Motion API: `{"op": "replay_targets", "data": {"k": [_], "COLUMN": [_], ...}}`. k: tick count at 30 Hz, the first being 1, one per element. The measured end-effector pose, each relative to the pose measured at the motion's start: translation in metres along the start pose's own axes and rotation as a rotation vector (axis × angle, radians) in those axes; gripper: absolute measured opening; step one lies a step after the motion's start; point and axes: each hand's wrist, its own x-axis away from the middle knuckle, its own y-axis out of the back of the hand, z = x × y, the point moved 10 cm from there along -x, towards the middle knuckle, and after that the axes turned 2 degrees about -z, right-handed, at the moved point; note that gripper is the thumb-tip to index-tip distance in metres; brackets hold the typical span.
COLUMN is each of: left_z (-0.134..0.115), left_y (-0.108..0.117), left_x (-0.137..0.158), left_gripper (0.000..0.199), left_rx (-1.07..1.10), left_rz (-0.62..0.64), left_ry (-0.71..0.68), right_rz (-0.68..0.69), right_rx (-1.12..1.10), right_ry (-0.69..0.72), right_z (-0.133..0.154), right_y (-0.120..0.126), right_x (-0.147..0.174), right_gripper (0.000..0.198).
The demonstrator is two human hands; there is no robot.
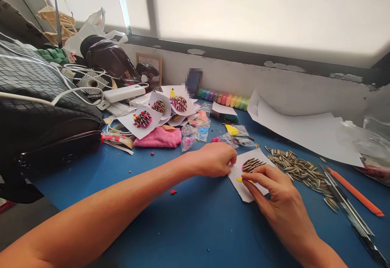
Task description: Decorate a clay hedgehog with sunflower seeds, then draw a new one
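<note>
A small sheet of white paper (pixel 245 195) lies on the blue tabletop, bearing a craft figure. The figure's body is a patch of striped sunflower seeds (pixel 253 164) set in pink clay, with yellow clay (pixel 239 179) below it. At the sheet's left edge, my left hand (pixel 217 160) is closed with its fingers curled against the paper. Thumb and index finger of my right hand (pixel 278 195) pinch together right at the yellow clay; anything between the tips is too small to make out. This hand covers the right part of the sheet.
Loose sunflower seeds (pixel 300 170) are heaped to the right, beside an orange tool (pixel 356 190) and pens (pixel 350 211). Several finished seed figures on paper (pixel 142 119) lie back left above a pink towel (pixel 158 137). Clay bags (pixel 236 130) sit behind my hands; a black bag (pixel 45 97) stands left.
</note>
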Motion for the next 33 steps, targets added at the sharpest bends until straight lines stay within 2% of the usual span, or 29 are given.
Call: {"op": "replay_targets", "data": {"k": [8,15,21,33], "left_z": [-0.006,-0.005,-0.003,-0.002], "left_y": [0.002,0.000,-0.001,0.000], "left_x": [0.003,0.003,0.002,0.003], "left_gripper": [0.021,0.021,0.019,0.020], "left_rx": [-0.026,-0.029,-0.022,-0.015], "left_rz": [0.019,0.033,0.016,0.021], "left_ry": [0.010,0.007,-0.003,0.012], "right_rz": [0.019,0.039,0.086,0.098], "right_rx": [0.055,0.072,0.134,0.216], "right_ry": [0.083,0.087,0.153,0.256], "right_z": [0.010,0.011,0.019,0.025], "right_y": [-0.008,-0.012,-0.015,-0.015], "right_x": [-0.003,-0.004,0.003,0.013], "right_gripper": [0.020,0.026,0.026,0.033]}}
